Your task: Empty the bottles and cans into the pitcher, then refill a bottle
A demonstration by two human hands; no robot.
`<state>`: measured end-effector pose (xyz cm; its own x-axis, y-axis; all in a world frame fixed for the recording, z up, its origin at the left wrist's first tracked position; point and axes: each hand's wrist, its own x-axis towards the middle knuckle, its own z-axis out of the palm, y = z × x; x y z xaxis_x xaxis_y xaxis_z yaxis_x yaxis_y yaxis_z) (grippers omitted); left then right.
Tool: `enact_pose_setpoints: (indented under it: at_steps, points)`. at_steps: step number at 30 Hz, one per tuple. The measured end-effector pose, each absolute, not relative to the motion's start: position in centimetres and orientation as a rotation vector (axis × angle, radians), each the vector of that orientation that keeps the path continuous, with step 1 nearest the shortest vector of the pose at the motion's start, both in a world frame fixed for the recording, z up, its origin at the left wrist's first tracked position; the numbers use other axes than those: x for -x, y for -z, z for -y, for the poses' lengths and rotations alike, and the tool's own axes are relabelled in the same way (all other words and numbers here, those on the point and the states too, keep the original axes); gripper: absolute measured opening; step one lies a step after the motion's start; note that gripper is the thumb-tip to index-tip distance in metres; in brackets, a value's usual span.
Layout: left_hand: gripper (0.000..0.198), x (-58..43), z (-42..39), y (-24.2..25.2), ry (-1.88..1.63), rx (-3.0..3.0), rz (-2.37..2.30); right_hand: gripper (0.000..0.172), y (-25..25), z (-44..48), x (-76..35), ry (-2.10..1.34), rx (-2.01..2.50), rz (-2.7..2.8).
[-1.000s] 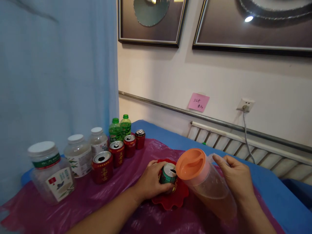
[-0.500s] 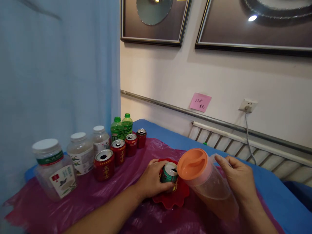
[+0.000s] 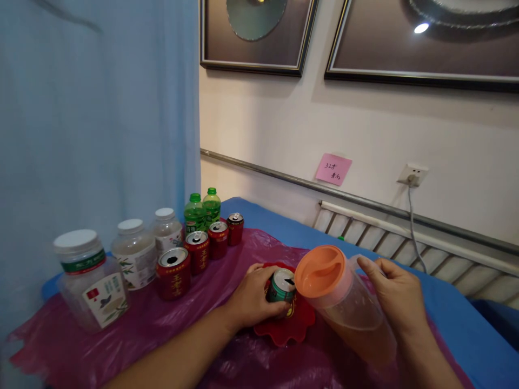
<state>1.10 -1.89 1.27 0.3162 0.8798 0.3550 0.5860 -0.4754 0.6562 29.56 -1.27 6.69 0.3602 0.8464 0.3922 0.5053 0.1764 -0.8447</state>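
Note:
My left hand [image 3: 252, 296] is wrapped around a green drink can [image 3: 281, 286] with an opened top. The can is over a red scalloped dish [image 3: 284, 336]; whether its base touches the dish is hidden. In my right hand [image 3: 395, 289] is the handle of a clear plastic pitcher [image 3: 357, 324] with an orange lid [image 3: 321, 272]. The pitcher leans left, its lid edge close against the can's top. Liquid stands inside the pitcher's lower part. I cannot make out a stream between pitcher and can.
Left of my hands stand several red cans [image 3: 173, 274], clear jars with white lids [image 3: 92, 281] and two green bottles [image 3: 195, 213]. A purple plastic sheet [image 3: 219, 302] covers part of the blue table [image 3: 259, 213]. Behind are a radiator [image 3: 357, 227] and a wall pipe [image 3: 284, 175].
Almost nothing differs. Both hands, the can and the tilted pitcher keep nearly the same place; the view has shifted very slightly.

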Motion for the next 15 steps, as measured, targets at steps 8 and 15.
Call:
enact_pose_setpoints:
  at_steps: [8,15]
  points:
    - [0.057,-1.07,1.97,-1.52,-0.952,-2.184,-1.317,0.057,-6.65,1.29,-29.59,-0.399,1.477,1.287]
    - [0.056,-1.07,2.03,-1.64,-0.955,-2.178,-1.317,0.057,-6.50,1.20,-29.59,-0.391,1.466,1.288]
